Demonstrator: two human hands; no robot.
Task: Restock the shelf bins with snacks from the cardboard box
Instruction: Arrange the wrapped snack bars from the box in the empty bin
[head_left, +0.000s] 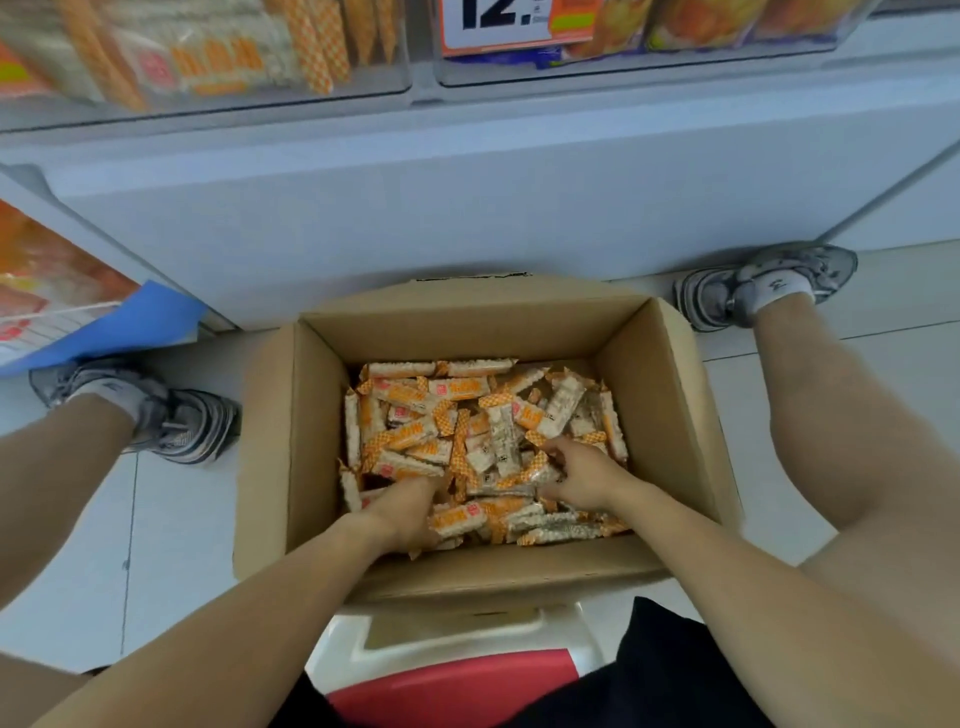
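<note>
Both grips are buried in the snack bars piled loose in the cardboard box, which is sat on the floor between the feet. Left hand is dug into the pile with fingers hidden, so clenched or not can't really be told. Right hand is curled round a few wrapped bars. Shelf bins stocked with similar orange packs are seen up top, pretty blurry.
</note>
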